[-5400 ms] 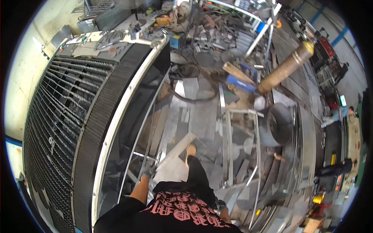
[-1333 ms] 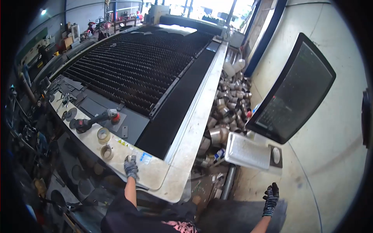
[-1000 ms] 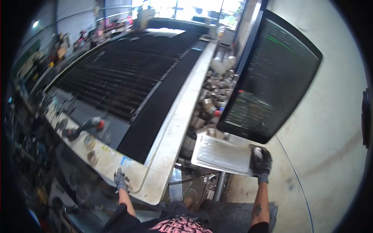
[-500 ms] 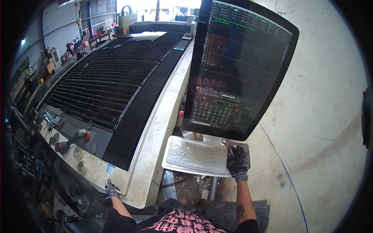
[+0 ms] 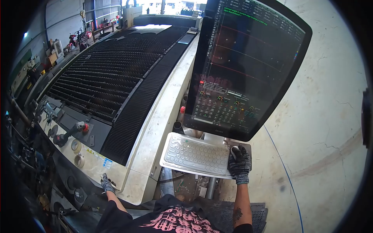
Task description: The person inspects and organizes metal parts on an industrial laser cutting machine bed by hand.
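Note:
My right hand [image 5: 239,163], in a dark grey knit glove, is closed over a computer mouse, mostly hidden under the palm, on the dark pad [image 5: 247,149] right of the keyboard. The white keyboard [image 5: 196,155] lies on a narrow shelf under a clear cover. Above it stands a tilted monitor [image 5: 244,70] showing red and white lines with rows of icons. My gloved left hand [image 5: 107,183] rests on the front edge of the cream machine frame [image 5: 134,184], fingers apart. Tape rolls [image 5: 79,160] lie on the frame beyond it.
The machine's dark slatted bed [image 5: 105,73] stretches away on the left, with sheet metal [image 5: 153,28] at its far end. A red-and-black power tool [image 5: 71,133] lies on the near corner. A blue cable [image 5: 285,171] runs across the floor at right. Perforated metal [image 5: 258,213] lies low down.
The camera view has shifted slightly, so the machine and monitor sit a little differently in the frame. Both hands stay in their places, the right one on the mouse.

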